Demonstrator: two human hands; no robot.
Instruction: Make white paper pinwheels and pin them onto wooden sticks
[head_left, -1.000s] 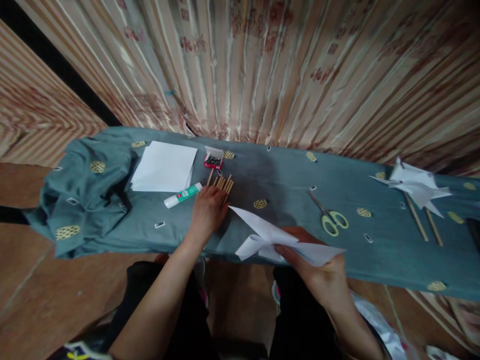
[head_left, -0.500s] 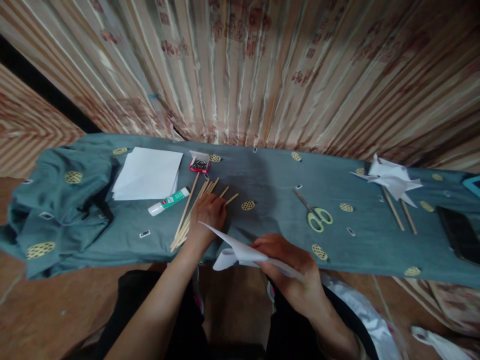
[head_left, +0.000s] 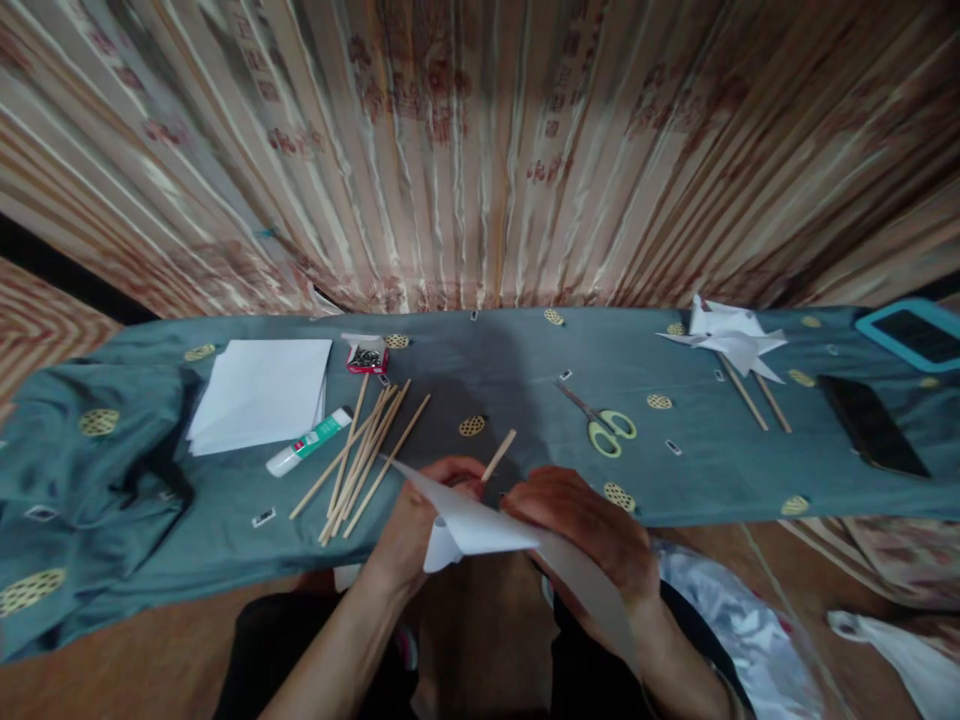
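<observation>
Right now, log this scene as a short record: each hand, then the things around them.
Left hand: holds a wooden stick; partly hidden behind the folded paper
Right hand: holds the folded paper
Loose sticks: heaped on the cloth, left of the hands
Glue stick: between paper stack and loose sticks
Red box: open, small items inside
Scissors: beyond the right hand
Far right: white paper shapes, dark phone

Spread along the blue-green cloth-covered surface [head_left: 517,365]: white paper [head_left: 259,395], glue stick [head_left: 309,442], red box [head_left: 367,358], wooden sticks [head_left: 367,462], scissors [head_left: 598,415], paper pinwheels [head_left: 739,348], black phone [head_left: 874,425], blue-framed device [head_left: 915,335].
</observation>
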